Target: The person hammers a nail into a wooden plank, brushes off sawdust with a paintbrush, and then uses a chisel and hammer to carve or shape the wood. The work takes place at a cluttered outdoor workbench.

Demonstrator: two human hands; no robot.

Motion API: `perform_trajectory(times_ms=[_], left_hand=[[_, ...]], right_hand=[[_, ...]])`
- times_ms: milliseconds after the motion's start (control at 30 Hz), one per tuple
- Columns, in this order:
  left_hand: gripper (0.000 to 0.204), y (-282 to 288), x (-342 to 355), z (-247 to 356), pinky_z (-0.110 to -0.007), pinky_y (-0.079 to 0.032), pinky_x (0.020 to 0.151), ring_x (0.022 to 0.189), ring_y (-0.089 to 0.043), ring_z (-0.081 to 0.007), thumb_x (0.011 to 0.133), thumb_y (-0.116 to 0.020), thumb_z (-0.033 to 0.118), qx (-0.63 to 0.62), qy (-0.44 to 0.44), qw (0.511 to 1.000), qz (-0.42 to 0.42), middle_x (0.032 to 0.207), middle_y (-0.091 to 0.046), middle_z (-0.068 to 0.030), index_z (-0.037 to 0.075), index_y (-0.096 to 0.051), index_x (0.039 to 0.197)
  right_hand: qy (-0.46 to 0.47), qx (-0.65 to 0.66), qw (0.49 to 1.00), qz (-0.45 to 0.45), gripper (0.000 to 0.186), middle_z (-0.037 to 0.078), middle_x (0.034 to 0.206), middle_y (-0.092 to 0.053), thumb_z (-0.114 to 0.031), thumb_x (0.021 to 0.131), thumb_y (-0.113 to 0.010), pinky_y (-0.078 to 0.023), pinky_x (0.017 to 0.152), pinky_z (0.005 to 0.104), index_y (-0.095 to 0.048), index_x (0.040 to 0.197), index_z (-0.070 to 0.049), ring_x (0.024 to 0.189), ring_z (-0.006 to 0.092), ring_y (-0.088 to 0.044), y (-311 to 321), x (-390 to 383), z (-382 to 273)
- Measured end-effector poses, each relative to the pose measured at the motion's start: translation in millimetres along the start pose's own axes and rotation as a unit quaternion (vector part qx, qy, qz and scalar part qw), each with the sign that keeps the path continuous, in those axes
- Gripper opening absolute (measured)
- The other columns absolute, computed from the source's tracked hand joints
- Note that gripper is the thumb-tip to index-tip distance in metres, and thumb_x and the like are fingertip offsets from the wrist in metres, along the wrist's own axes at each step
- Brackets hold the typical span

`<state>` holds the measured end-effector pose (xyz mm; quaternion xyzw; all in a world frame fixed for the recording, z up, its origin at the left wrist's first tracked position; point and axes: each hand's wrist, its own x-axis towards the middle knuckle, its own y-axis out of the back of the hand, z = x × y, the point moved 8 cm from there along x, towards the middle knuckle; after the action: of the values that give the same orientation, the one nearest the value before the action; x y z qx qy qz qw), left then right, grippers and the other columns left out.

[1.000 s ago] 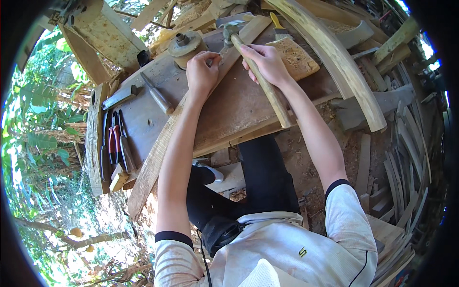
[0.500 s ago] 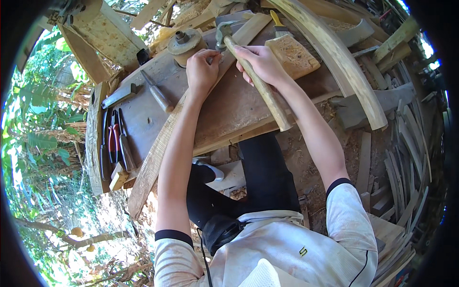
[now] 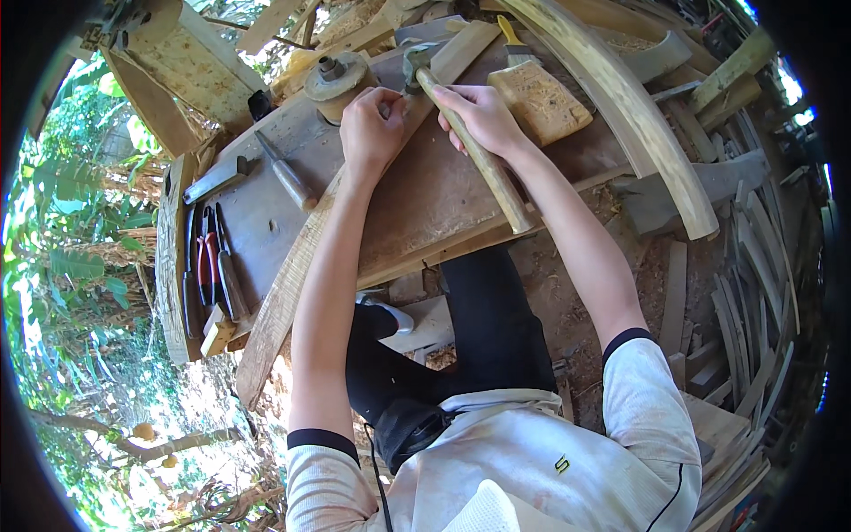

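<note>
My right hand (image 3: 483, 117) is wrapped round the wooden handle of a hammer (image 3: 503, 188). The hammer's metal head points away from me, above a long wooden strip (image 3: 300, 257) that slants across the workbench (image 3: 408, 217). Beside the head, my left hand (image 3: 370, 131) rests at the strip with thumb and fingers pinched together. Whatever that pinch holds, if anything, is too small to make out. Just beyond my left hand stands a round wooden block (image 3: 339, 84) with a bolt on top. A chisel (image 3: 288, 176) with a wooden handle lies left of the strip.
Red-handled pliers (image 3: 209, 262) and other hand tools lie at the bench's left end, near a metal-edged block (image 3: 215, 180). On the right are a wooden block (image 3: 539, 102), a yellow-handled brush (image 3: 512, 40) and a long curved timber (image 3: 620, 89). Wood offcuts (image 3: 745, 328) pile up beyond.
The hammer's head has dropped slightly closer to the strip and its handle end has risen a little. My left hand stays pinched at nearly the same spot.
</note>
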<state>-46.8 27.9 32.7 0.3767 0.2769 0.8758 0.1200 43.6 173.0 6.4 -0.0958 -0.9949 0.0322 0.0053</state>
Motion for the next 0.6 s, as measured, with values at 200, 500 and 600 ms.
perform_trajectory(times_ms=[200, 500, 600], left_hand=[[0.016, 2.5, 1.6, -18.2, -0.03, -0.055, 0.072, 0.075, -0.071, -0.0149, 0.088, -0.076, 0.012, -0.119, 0.085, 0.989, -0.017, 0.089, -0.079, -0.0101, 0.005, -0.081, 0.101], [0.017, -1.3, 2.1, -16.0, -0.03, -0.055, 0.072, 0.075, -0.071, -0.0141, 0.088, -0.077, 0.015, -0.061, 0.069, 0.995, -0.035, 0.088, -0.079, -0.0105, 0.004, -0.081, 0.1], [0.018, -1.6, 2.1, -15.1, -0.03, -0.055, 0.072, 0.074, -0.071, -0.0151, 0.088, -0.078, 0.017, -0.05, 0.071, 0.996, -0.036, 0.088, -0.078, -0.0113, 0.005, -0.081, 0.1]], right_hand=[[0.015, -0.018, 1.0, -0.005, 0.037, 0.003, 0.074, -0.06, -0.036, 0.104, -0.06, -0.043, 0.045, 0.0266, -0.068, 0.106, -0.001, 0.049, 0.0108, -0.056, -5.9, -1.6, -4.0], [0.023, -0.017, 1.0, -0.001, 0.037, 0.004, 0.073, -0.061, -0.036, 0.104, -0.06, -0.043, 0.045, 0.0267, -0.069, 0.104, 0.0, 0.049, 0.0109, -0.057, -5.2, -0.4, -4.6], [0.023, -0.02, 1.0, 0.0, 0.037, 0.004, 0.073, -0.061, -0.036, 0.104, -0.06, -0.043, 0.045, 0.0266, -0.069, 0.104, 0.0, 0.049, 0.0109, -0.057, -5.0, -1.0, -5.0]])
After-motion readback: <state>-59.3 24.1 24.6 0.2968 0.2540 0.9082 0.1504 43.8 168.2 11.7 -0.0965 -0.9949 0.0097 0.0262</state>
